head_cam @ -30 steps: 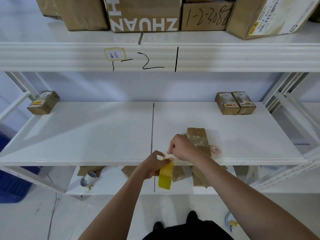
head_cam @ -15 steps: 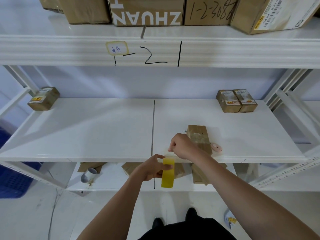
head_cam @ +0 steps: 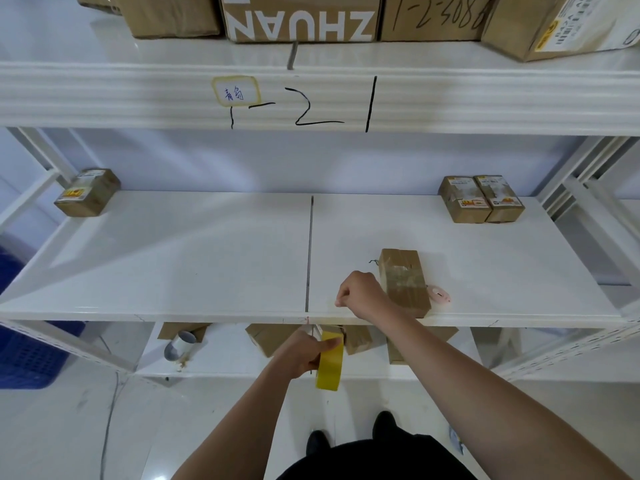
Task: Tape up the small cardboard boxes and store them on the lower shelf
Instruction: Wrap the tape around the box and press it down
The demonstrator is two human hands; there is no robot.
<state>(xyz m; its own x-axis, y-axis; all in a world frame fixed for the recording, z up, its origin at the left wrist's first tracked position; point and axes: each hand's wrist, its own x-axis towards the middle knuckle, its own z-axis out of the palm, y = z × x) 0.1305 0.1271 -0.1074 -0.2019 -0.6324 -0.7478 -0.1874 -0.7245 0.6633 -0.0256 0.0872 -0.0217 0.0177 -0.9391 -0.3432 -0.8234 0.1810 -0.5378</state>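
Head view: cardboard box [head_cam: 403, 282] touches right hand [head_cam: 360, 294] fingers' far side.

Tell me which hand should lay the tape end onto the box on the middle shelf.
Right. The right hand pinches what looks like the pulled tape end right beside the box, while the left hand grips the yellow tape roll below the shelf edge.

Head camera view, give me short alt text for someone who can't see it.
A person's left hand grips a yellow tape roll below the white shelf edge while the right hand pinches the tape end beside a small cardboard box.
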